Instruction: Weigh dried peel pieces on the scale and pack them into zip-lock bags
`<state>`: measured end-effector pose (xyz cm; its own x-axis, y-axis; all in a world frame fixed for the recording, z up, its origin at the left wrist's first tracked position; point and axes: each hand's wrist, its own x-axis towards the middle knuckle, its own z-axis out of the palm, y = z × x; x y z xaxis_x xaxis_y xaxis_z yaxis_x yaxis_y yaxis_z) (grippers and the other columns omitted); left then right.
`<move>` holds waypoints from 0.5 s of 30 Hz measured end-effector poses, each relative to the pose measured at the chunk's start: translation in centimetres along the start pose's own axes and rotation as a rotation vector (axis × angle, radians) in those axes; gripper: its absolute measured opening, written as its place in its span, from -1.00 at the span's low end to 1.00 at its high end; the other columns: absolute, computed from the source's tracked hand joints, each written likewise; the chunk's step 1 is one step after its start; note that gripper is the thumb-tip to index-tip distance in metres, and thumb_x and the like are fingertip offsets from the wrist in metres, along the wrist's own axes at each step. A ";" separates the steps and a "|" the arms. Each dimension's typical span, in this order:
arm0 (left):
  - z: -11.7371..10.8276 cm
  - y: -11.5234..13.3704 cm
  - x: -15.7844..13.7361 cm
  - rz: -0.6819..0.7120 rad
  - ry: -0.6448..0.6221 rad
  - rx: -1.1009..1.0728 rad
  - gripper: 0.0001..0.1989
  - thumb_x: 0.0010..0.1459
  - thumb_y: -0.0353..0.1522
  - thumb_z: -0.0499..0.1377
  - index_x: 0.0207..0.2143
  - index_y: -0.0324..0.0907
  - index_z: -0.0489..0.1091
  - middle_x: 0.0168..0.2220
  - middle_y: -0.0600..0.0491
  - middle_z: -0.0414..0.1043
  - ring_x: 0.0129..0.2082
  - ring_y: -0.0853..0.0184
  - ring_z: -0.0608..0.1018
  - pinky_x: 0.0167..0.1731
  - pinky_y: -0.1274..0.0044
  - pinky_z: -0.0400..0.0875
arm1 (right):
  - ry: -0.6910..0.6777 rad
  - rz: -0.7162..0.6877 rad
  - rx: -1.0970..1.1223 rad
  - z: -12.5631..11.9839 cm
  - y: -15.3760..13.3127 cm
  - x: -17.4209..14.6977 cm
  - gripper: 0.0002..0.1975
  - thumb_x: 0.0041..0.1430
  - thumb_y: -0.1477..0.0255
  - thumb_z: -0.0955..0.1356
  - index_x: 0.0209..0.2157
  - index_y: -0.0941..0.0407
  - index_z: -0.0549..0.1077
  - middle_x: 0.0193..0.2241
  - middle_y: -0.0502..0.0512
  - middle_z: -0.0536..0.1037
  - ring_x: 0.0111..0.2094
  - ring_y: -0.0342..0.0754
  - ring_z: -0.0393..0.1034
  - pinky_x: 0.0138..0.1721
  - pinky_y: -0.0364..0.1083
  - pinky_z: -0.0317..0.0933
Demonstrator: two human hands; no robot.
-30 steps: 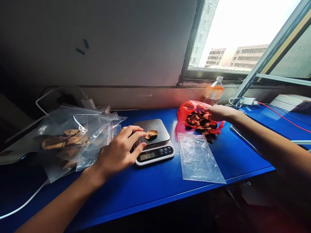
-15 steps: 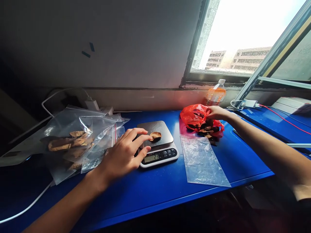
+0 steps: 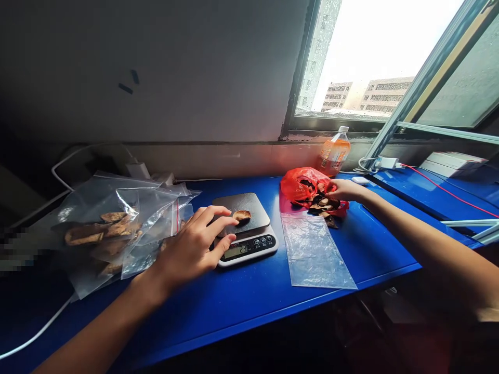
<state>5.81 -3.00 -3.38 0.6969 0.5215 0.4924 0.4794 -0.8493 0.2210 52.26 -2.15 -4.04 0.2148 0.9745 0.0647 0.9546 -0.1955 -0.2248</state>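
Observation:
A digital kitchen scale (image 3: 258, 221) stands mid-table, its display showing digits that look like 23, possibly with a decimal point. One curved brown dried slice (image 3: 242, 217) lies on its metal plate. My left hand (image 3: 195, 236) hovers at the scale's left side, fingers apart, the index fingertip beside the slice; whether they touch is unclear. To the right, a red plastic bag (image 3: 298, 183) lies open with several dark dried slices (image 3: 322, 202) spilling from its mouth. My right hand (image 3: 346, 190) reaches into that mouth, fingers drawn together; their tips are partly hidden among bag and slices.
A flat clear plastic bag (image 3: 317, 254) lies before the red bag. Zip bags (image 3: 105, 208) with larger brown pieces are heaped at left. An orange drink bottle (image 3: 335, 150) stands behind the red bag. A metal frame (image 3: 413, 83), cables and white boxes (image 3: 452, 162) are at right.
The view has shifted slightly, moving everything leftward. My right hand has come down from the red bag's raised edge to the slices, and more of them show. My left hand stays by the scale.

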 end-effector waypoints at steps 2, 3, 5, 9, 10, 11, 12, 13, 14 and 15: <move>-0.2 0.1 0.0 -0.014 0.004 -0.001 -0.75 0.31 -0.25 0.07 -0.10 -0.11 0.49 0.01 -0.07 0.44 -0.02 0.13 0.50 -0.03 0.22 0.52 | 0.047 0.037 0.118 0.1 0.4 -0.5 -0.88 -0.01 0.35 0.40 -0.42 0.10 0.47 -0.51 0.02 0.57 -0.48 -0.07 0.41 -0.47 -0.14 0.19; -0.4 0.1 0.1 -0.023 0.003 -0.003 -0.75 0.31 -0.25 0.07 -0.10 -0.11 0.49 0.01 -0.06 0.45 -0.02 0.13 0.50 -0.03 0.22 0.52 | 0.077 0.045 0.172 0.0 0.6 -0.9 -0.86 0.01 0.32 0.40 -0.43 0.11 0.46 -0.51 0.05 0.56 -0.48 -0.06 0.40 -0.46 -0.12 0.20; -0.7 0.1 0.1 -0.027 0.009 -0.005 -0.74 0.32 -0.25 0.06 -0.10 -0.11 0.49 0.00 -0.07 0.45 -0.02 0.12 0.50 -0.02 0.21 0.52 | 0.160 0.003 0.251 -0.2 0.6 -2.1 -0.85 0.05 0.31 0.38 -0.41 0.11 0.45 -0.46 0.10 0.57 -0.42 -0.04 0.41 -0.38 -0.09 0.24; -0.9 0.1 0.2 -0.022 0.022 -0.008 -0.72 0.32 -0.22 0.06 -0.09 -0.13 0.49 0.01 -0.09 0.45 -0.01 0.11 0.51 0.01 0.19 0.50 | 0.329 -0.183 0.409 -0.9 -1.4 -5.8 -0.87 0.10 0.32 0.35 -0.33 0.08 0.44 -0.30 0.18 0.58 -0.31 -0.01 0.43 -0.32 -0.05 0.28; -0.9 0.1 0.2 -0.024 0.026 -0.010 -0.71 0.31 -0.22 0.06 -0.09 -0.13 0.49 0.01 -0.10 0.45 -0.02 0.10 0.50 0.00 0.19 0.50 | 0.350 -0.217 0.446 -1.0 -2.4 -6.7 -0.84 0.11 0.29 0.37 -0.30 0.07 0.44 -0.29 0.17 0.57 -0.34 -0.02 0.42 -0.37 -0.05 0.27; -0.8 0.1 0.3 -0.031 0.026 -0.012 -0.71 0.31 -0.21 0.06 -0.09 -0.13 0.49 0.01 -0.10 0.45 -0.01 0.10 0.50 0.00 0.19 0.50 | 0.359 -0.243 0.466 -1.1 -3.4 -7.4 -0.81 0.10 0.27 0.37 -0.28 0.08 0.43 -0.28 0.16 0.56 -0.37 -0.03 0.41 -0.40 -0.04 0.26; -0.8 0.1 0.3 -0.037 0.025 -0.014 -0.71 0.31 -0.21 0.06 -0.09 -0.13 0.49 0.01 -0.10 0.45 -0.01 0.10 0.50 0.00 0.20 0.50 | 0.359 -0.268 0.477 -1.1 -4.5 -8.0 -0.78 0.09 0.26 0.38 -0.26 0.08 0.43 -0.27 0.16 0.56 -0.36 -0.03 0.41 -0.39 -0.04 0.27; -0.8 0.1 0.4 -0.044 0.023 -0.015 -0.70 0.31 -0.21 0.05 -0.09 -0.13 0.49 0.01 -0.10 0.45 0.00 0.10 0.49 0.00 0.20 0.50 | 0.354 -0.291 0.488 -1.1 -5.6 -8.4 -0.75 0.08 0.27 0.39 -0.22 0.07 0.42 -0.25 0.15 0.55 -0.34 -0.02 0.42 -0.37 -0.03 0.29; -0.8 0.2 0.4 -0.054 0.019 -0.016 -0.70 0.31 -0.21 0.05 -0.09 -0.13 0.49 0.01 -0.10 0.45 0.00 0.10 0.49 0.00 0.20 0.49 | 0.344 -0.314 0.503 -1.0 -6.7 -8.6 -0.72 0.07 0.28 0.39 -0.17 0.06 0.42 -0.22 0.15 0.55 -0.30 0.00 0.43 -0.34 -0.02 0.32; -0.8 0.2 0.5 -0.067 0.011 -0.017 -0.70 0.31 -0.21 0.04 -0.10 -0.12 0.49 0.01 -0.10 0.45 0.00 0.10 0.49 0.00 0.20 0.49 | 0.330 -0.340 0.522 -0.9 -7.8 -8.6 -0.69 0.07 0.31 0.38 -0.12 0.05 0.41 -0.19 0.15 0.55 -0.26 0.01 0.44 -0.31 -0.01 0.34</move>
<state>5.80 -3.02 -2.41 0.6576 0.5766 0.4848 0.5158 -0.8137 0.2682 43.12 -9.09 -1.94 0.0521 0.8717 0.4873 0.7737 0.2733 -0.5716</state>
